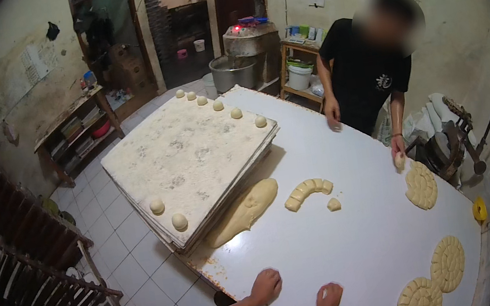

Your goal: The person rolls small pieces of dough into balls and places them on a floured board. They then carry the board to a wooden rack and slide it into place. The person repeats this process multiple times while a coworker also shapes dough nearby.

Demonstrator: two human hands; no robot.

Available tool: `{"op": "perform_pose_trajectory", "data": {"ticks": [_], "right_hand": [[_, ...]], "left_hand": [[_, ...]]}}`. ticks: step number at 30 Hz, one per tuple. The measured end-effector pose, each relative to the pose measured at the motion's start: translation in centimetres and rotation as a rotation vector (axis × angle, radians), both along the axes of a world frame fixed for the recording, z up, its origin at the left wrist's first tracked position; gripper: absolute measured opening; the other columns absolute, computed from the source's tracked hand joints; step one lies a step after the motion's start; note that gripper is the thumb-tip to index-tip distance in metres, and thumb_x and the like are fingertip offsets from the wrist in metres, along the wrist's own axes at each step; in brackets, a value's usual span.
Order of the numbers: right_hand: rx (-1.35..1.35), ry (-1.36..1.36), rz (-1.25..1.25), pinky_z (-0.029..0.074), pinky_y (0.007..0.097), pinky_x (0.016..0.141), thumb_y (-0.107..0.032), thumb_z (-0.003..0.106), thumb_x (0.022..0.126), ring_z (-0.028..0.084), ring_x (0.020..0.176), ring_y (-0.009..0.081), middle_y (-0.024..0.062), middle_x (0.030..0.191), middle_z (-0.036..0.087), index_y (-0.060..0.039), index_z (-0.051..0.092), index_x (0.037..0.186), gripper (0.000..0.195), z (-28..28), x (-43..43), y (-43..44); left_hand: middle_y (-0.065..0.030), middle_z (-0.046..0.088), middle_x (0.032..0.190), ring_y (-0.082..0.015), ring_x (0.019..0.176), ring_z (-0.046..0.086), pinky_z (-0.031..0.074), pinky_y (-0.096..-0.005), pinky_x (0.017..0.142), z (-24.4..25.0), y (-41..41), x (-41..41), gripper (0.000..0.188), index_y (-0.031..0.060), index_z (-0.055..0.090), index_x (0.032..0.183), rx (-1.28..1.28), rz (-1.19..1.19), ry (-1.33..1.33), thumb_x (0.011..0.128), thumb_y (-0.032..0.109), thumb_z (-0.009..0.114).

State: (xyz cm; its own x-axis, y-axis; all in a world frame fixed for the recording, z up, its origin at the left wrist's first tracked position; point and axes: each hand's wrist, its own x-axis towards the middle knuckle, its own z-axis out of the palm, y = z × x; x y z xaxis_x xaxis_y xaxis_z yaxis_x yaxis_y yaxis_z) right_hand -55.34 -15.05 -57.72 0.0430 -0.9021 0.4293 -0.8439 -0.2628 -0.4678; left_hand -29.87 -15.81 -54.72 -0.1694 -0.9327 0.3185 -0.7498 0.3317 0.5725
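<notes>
My left hand (267, 286) rests on the white tabletop near its front edge, fingers curled down. Whatever may be under its palm is hidden. To the right of it, my right hand (329, 299) is also curled low over the table. A small pale spot shows by its thumb, too small to tell if it is dough. Beyond my hands lie a curved row of cut dough pieces (308, 190) and one loose dough piece (334, 204). A long slab of dough (246, 212) lies beside the stacked trays.
Floured stacked trays (188, 156) carry several dough balls (180, 222) along two edges. Scored dough rounds (448, 263) lie at the right, another (421, 186) farther back. Across the table, a person (367, 63) holds a dough piece (399, 161). A yellow object (479, 210) sits at the right edge.
</notes>
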Motion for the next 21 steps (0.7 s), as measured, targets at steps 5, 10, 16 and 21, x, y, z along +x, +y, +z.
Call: {"op": "perform_pose_trajectory", "data": {"ticks": [5,10,16,21], "right_hand": [[0.089,0.067,0.044,0.038,0.0481,0.089,-0.007,0.065,0.073,0.052,0.093,0.0306,0.0118,0.088,0.056,-0.0024,0.058,0.083,0.014,2.0,-4.7,0.8],[0.006,-0.08,-0.019,0.04,0.0457,0.091,-0.002,0.062,0.075,0.053,0.098,0.0339,0.0152,0.096,0.059,-0.0017,0.059,0.084,0.01,0.8,1.0,-0.5],[0.07,0.004,-0.196,0.04,0.0453,0.085,-0.003,0.063,0.071,0.051,0.097,0.0331,0.0159,0.093,0.058,-0.0021,0.056,0.081,0.012,0.9,-3.5,-2.2],[0.162,-0.114,-0.128,0.043,0.0444,0.087,-0.005,0.061,0.077,0.051,0.103,0.0326,0.0145,0.104,0.056,-0.0024,0.057,0.091,0.015,1.6,1.7,2.0]], "left_hand": [[-0.0107,0.061,0.088,-0.0314,0.086,0.058,0.046,-0.0424,0.081,2.5,-0.8,5.2,0.011,0.0034,0.063,0.082,-0.082,0.075,-0.201,0.078,0.014,0.064],[-0.0142,0.06,0.084,-0.0325,0.09,0.057,0.046,-0.0425,0.084,0.8,-0.5,0.8,0.008,0.0017,0.061,0.082,0.066,-0.066,0.081,0.078,0.009,0.063],[-0.0106,0.061,0.094,-0.0295,0.094,0.057,0.045,-0.0405,0.086,2.1,-3.4,5.0,0.012,0.005,0.064,0.086,-0.07,0.169,-0.105,0.078,0.013,0.063],[-0.0134,0.061,0.097,-0.0318,0.097,0.056,0.046,-0.0415,0.085,0.5,0.7,1.5,0.018,0.0021,0.063,0.096,-0.058,0.073,0.216,0.081,0.01,0.062]]}}
